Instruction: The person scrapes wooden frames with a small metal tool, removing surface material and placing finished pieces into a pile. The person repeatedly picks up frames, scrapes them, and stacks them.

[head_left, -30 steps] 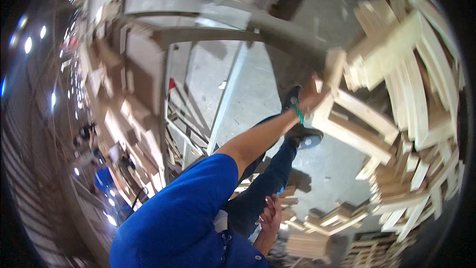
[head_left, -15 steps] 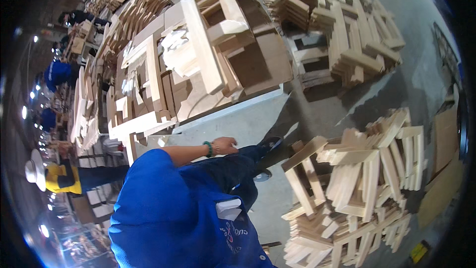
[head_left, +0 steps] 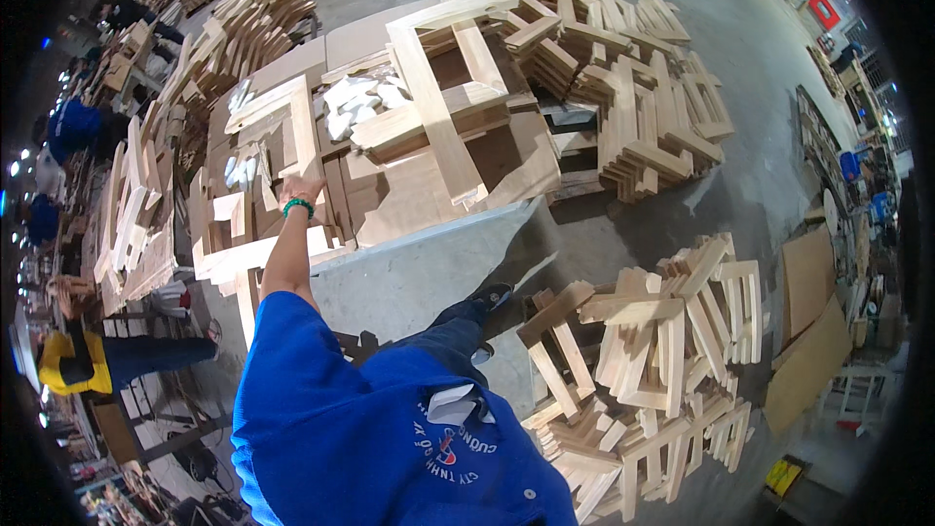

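- So the thing at our hand is a wooden frame (head_left: 306, 141), lying on the cardboard (head_left: 390, 203) over the table, left of middle in the scene.
- Our left hand (head_left: 301, 193) is right at the near end of its long bar. Looks like contact, but we honestly can't tell if the fingers pinch the wood or just rest on it.
- The key bit: that bar runs near to far, pretty much in line with our outstretched left forearm, so the frame lies straight beyond the hand. Its far end turns off to the left.
- Left is clearly the nearer arm; our right hand isn't in view, so no clue what it's doing.
- Just right of the bar there's a heap of white bits (head_left: 349, 109), and past that a bigger frame (head_left: 438, 117), also running near to far with a slight slant.
- Nearer than our hand, a pale plank (head_left: 265, 251) lies crosswise.
- Further out right we've got a far stack (head_left: 638, 131) of frames and a near stack (head_left: 648, 331) on the floor.
- Way over left, a co-worker in yellow (head_left: 70, 360).
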`<state>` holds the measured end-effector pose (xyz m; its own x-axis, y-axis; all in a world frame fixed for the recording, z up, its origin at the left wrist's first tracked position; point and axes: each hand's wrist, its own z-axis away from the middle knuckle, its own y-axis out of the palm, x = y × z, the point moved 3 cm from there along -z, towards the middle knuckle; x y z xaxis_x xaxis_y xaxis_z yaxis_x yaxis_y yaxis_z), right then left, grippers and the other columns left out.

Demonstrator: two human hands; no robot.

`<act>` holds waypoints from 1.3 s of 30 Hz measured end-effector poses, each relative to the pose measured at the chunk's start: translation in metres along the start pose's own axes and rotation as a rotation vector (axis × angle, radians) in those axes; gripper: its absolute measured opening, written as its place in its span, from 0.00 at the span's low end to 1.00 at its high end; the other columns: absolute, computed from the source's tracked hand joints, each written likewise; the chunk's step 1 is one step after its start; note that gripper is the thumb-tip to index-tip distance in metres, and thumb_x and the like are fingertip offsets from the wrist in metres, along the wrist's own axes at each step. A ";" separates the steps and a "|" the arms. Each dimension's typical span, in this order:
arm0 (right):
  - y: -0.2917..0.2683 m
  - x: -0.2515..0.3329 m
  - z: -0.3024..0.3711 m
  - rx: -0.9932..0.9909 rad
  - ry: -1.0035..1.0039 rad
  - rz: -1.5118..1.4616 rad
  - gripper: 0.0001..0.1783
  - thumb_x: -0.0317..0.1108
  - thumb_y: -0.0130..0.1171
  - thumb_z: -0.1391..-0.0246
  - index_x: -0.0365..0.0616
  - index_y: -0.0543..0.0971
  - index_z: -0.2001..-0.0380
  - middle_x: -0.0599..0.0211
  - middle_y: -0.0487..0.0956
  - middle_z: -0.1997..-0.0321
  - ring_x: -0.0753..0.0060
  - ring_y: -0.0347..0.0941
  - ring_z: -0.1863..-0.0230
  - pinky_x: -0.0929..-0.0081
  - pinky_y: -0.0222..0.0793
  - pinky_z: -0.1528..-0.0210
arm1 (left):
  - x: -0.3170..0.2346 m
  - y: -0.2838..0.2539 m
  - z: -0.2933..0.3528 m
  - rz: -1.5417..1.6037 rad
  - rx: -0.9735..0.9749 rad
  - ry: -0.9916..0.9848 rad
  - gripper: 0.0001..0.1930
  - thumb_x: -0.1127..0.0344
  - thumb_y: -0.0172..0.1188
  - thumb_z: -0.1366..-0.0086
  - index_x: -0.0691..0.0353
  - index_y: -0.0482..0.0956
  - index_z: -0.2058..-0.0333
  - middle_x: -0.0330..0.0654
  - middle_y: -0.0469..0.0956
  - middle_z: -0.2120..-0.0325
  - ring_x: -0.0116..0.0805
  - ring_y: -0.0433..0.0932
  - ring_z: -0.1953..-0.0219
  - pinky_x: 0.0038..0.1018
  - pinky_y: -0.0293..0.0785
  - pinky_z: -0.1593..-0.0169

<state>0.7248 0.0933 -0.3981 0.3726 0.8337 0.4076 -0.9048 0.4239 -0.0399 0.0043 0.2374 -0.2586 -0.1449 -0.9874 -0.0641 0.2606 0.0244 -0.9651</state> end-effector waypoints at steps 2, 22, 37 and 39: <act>0.004 0.000 0.006 -0.011 -0.012 -0.003 0.25 0.37 0.53 0.44 0.42 0.67 0.44 0.61 0.77 0.53 0.83 0.62 0.79 0.85 0.61 0.79 | 0.003 0.006 -0.006 -0.031 0.161 0.006 0.39 0.35 0.65 0.57 0.61 0.79 0.53 0.51 0.77 0.52 0.47 0.76 0.49 0.39 0.74 0.49; 0.016 0.017 0.000 -0.048 -0.068 0.031 0.24 0.36 0.55 0.47 0.41 0.69 0.46 0.62 0.77 0.57 0.79 0.67 0.72 0.83 0.65 0.73 | 0.018 -0.082 0.015 0.671 -0.079 0.148 0.30 0.43 0.61 0.50 0.72 0.79 0.65 0.50 0.79 0.74 0.41 0.78 0.66 0.33 0.73 0.60; -0.067 0.058 -0.014 -0.214 -0.703 0.204 0.18 0.38 0.56 0.46 0.37 0.73 0.56 0.64 0.76 0.70 0.68 0.70 0.71 0.69 0.68 0.69 | -0.078 -0.104 0.202 0.686 -0.245 1.127 0.27 0.46 0.68 0.55 0.63 0.77 0.65 0.42 0.71 0.82 0.36 0.71 0.79 0.36 0.66 0.72; -0.045 0.105 0.017 -0.298 -0.764 0.447 0.16 0.39 0.54 0.44 0.34 0.77 0.66 0.65 0.76 0.76 0.70 0.69 0.73 0.68 0.67 0.64 | -0.094 -0.095 0.231 0.381 0.044 1.032 0.28 0.49 0.70 0.55 0.62 0.76 0.61 0.42 0.74 0.78 0.39 0.74 0.76 0.35 0.69 0.70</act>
<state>0.8010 0.1557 -0.3379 -0.3296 0.5276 0.7829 -0.8019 0.2812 -0.5271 0.2136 0.2920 -0.1021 -0.7706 -0.3102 -0.5567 0.4884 0.2738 -0.8286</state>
